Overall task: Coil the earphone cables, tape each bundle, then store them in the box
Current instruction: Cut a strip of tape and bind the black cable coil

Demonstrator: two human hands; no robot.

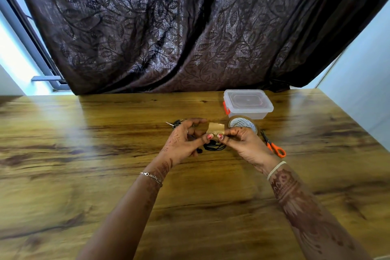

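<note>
My left hand (185, 139) and my right hand (242, 143) are raised side by side over the middle of the wooden table (105, 154). Between them stretches a strip of brownish clear tape (216, 127). My left thumb and fingers pinch its free end. My right hand grips the tape roll (243, 123), thumb on the tape. Black earphone cables (213, 146) lie on the table under the hands, and a second black bundle with a jack plug (176, 123) shows behind my left hand. The clear plastic box (248, 103) stands behind, lid on.
Orange-handled scissors (274, 144) lie on the table just right of my right hand. A dark leaf-patterned curtain (190, 27) hangs along the table's far edge. The box has an orange latch (226, 107) on its left side.
</note>
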